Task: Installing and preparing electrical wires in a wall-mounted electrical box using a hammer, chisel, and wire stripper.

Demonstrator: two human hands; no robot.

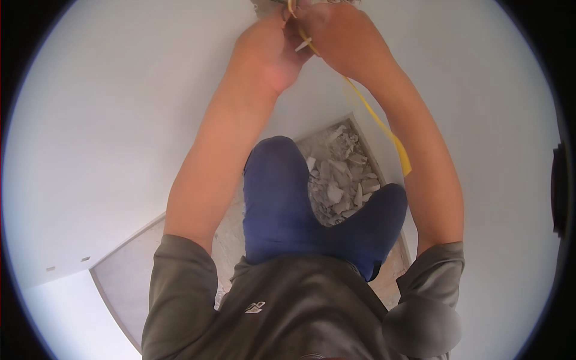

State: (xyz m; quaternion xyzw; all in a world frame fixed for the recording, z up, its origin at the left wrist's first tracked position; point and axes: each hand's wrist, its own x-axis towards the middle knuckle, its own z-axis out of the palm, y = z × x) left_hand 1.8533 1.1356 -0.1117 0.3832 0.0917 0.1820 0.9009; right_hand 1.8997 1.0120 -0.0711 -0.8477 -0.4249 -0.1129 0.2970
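Observation:
Both hands are raised close together at the top edge of the view, where their fingertips are partly cut off. My left hand (270,45) is closed, its fingers curled in toward the other hand, and what lies in them is hidden. A yellow cable (384,129) runs up from beside my right forearm into my right hand (339,39), whose fingers are closed around it. It shows again between the hands, passing a small white pointed piece (304,44). Just above the hands, a rough grey patch (262,7) breaks the smooth wall.
Pale walls (120,108) stand ahead and on both sides. Below me, grey broken rubble (342,180) lies on the floor in the corner, around my blue-trousered legs (282,192). Two small wall boxes (85,259) are at the lower left. Bare floor (129,276) shows there too.

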